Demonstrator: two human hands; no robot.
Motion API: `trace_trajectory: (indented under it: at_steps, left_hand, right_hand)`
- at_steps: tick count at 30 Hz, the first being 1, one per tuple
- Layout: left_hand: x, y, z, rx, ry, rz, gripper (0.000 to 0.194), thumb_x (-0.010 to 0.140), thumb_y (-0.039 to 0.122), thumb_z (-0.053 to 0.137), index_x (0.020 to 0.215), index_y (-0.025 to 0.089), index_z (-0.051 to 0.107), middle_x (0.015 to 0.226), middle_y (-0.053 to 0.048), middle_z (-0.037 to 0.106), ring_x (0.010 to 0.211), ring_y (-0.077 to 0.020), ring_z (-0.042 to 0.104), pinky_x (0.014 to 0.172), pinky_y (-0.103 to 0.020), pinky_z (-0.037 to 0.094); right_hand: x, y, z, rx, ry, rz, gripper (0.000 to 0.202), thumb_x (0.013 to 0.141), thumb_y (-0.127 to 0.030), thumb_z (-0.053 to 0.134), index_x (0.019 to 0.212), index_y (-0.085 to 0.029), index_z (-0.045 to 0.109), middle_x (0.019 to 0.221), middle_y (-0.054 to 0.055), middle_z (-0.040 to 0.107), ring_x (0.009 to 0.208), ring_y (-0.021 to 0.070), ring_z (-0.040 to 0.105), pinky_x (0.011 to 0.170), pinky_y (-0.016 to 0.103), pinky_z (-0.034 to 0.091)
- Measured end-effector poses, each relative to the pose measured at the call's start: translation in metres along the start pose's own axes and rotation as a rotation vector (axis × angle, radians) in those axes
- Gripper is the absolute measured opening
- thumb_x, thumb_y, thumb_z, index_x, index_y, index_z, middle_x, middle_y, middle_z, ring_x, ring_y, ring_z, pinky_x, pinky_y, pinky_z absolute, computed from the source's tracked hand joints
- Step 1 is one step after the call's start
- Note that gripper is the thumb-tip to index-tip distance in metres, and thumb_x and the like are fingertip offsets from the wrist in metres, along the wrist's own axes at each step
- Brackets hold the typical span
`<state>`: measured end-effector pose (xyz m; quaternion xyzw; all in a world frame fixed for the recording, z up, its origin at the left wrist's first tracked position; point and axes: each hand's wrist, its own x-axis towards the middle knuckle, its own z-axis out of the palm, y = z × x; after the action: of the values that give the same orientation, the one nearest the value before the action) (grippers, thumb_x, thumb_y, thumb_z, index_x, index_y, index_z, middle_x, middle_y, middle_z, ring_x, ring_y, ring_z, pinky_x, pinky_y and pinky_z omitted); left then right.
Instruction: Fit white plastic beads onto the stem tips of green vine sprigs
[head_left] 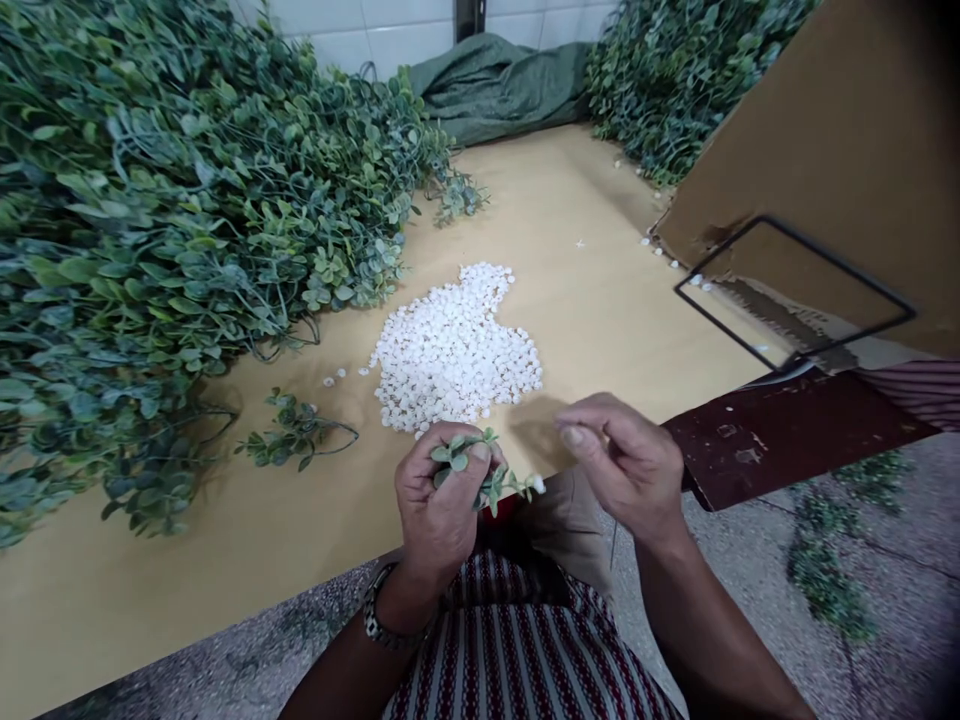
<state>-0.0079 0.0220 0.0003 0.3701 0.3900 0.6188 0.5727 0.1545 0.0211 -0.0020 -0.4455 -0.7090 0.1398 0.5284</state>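
Observation:
My left hand (442, 495) is closed around a small sprig of artificial green leaves (496, 490) near the table's front edge. A small white piece (538, 484) sits at the tip of the stem that points right. To the right of it, my right hand (626, 460) is held in a pinch, apart from the sprig. Whatever lies between its thumb and finger, if anything, is too small to make out. Just beyond both hands spreads a pile of small white pieces (457, 350). Another loose leafy sprig (296, 430) with a looped stem lies to the left.
A large heap of artificial greenery (187, 180) covers the table's left side, with another heap (690, 90) at the back right. Green cloth (502, 85) lies along the wall. At right are a cardboard sheet (832, 170) and a black wire frame (795, 230). Greenery lies on the floor.

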Motion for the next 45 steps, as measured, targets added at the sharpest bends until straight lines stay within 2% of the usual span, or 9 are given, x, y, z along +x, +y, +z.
trace_trajectory:
  at_steps: [2,7,12,16,20,24,27,33,45]
  left_hand:
    - [0.000,0.002,-0.001,-0.018,0.018,-0.016,0.014,0.072,0.026,0.077,0.068,0.017,0.067,0.053,0.002,0.060,0.049,-0.0080,0.054,0.047,-0.016,0.044]
    - [0.000,0.003,0.000,0.000,0.018,-0.102,0.014,0.072,0.028,0.076,0.072,0.017,0.067,0.051,0.003,0.059,0.044,-0.0082,0.051,0.042,-0.017,0.043]
    - [0.001,0.000,0.000,-0.006,0.000,-0.070,0.014,0.074,0.028,0.075,0.070,0.016,0.067,0.050,0.003,0.058,0.043,-0.0071,0.049,0.041,-0.016,0.041]
    - [0.001,-0.001,-0.001,-0.004,-0.011,-0.049,0.006,0.074,0.021,0.073,0.071,0.017,0.070,0.053,0.002,0.062,0.046,-0.0080,0.055,0.045,-0.017,0.046]
    - [0.001,-0.002,-0.003,0.043,0.012,-0.045,0.002,0.069,0.018,0.075,0.069,0.018,0.073,0.060,0.000,0.067,0.052,-0.0099,0.059,0.052,-0.020,0.050]
    - [-0.001,-0.003,-0.001,0.100,0.045,-0.055,0.003,0.063,0.016,0.075,0.065,0.018,0.073,0.060,0.001,0.065,0.051,-0.0103,0.055,0.049,-0.022,0.047]
    - [-0.002,-0.003,0.002,0.143,0.044,-0.025,0.004,0.063,0.014,0.072,0.062,0.018,0.071,0.058,0.001,0.064,0.053,-0.0106,0.054,0.051,-0.022,0.045]
    - [-0.001,-0.004,0.006,0.214,0.022,0.031,0.008,0.065,0.011,0.066,0.061,0.018,0.068,0.056,0.002,0.060,0.052,-0.0102,0.051,0.051,-0.022,0.042]
    - [-0.002,-0.007,0.008,0.314,0.049,0.137,0.009,0.065,0.009,0.061,0.063,0.017,0.063,0.055,0.004,0.055,0.050,-0.0086,0.047,0.048,-0.019,0.039]
  right_hand:
    - [0.009,0.011,-0.002,-0.111,-0.040,-0.020,0.013,0.090,-0.011,0.056,0.095,-0.019,0.065,0.080,0.002,0.067,0.073,0.0144,0.064,0.061,0.027,0.052]
    - [0.022,0.027,0.011,-0.433,-0.290,-0.187,0.015,0.089,-0.009,0.052,0.086,-0.016,0.065,0.082,0.008,0.064,0.076,0.0197,0.058,0.066,0.033,0.049]
    - [0.019,0.029,0.016,-0.572,-0.307,-0.236,0.018,0.087,-0.005,0.050,0.078,-0.017,0.061,0.078,0.008,0.060,0.074,0.0209,0.053,0.067,0.035,0.045]
    - [0.019,0.021,0.013,-0.318,-0.153,-0.153,0.012,0.089,-0.010,0.054,0.082,-0.016,0.059,0.074,0.005,0.059,0.070,0.0176,0.055,0.061,0.031,0.045]
    - [0.014,0.001,0.012,0.163,-0.047,0.146,0.009,0.090,-0.015,0.059,0.083,-0.019,0.059,0.073,-0.001,0.058,0.068,0.0123,0.055,0.059,0.025,0.045]
    - [0.003,-0.015,0.018,0.405,-0.003,0.341,0.011,0.090,-0.024,0.061,0.080,-0.019,0.059,0.070,-0.002,0.056,0.064,0.0117,0.053,0.056,0.024,0.044]
    - [-0.005,-0.019,0.024,0.438,0.028,0.417,0.013,0.090,-0.028,0.062,0.081,-0.020,0.060,0.071,-0.001,0.059,0.066,0.0127,0.055,0.057,0.024,0.045]
    - [-0.012,-0.018,0.029,0.450,0.054,0.458,0.012,0.090,-0.029,0.063,0.081,-0.020,0.061,0.072,-0.001,0.060,0.066,0.0124,0.056,0.060,0.024,0.047]
    - [-0.017,-0.019,0.034,0.406,0.092,0.423,0.007,0.090,-0.023,0.062,0.084,-0.020,0.061,0.075,0.000,0.061,0.072,0.0132,0.059,0.060,0.024,0.049]
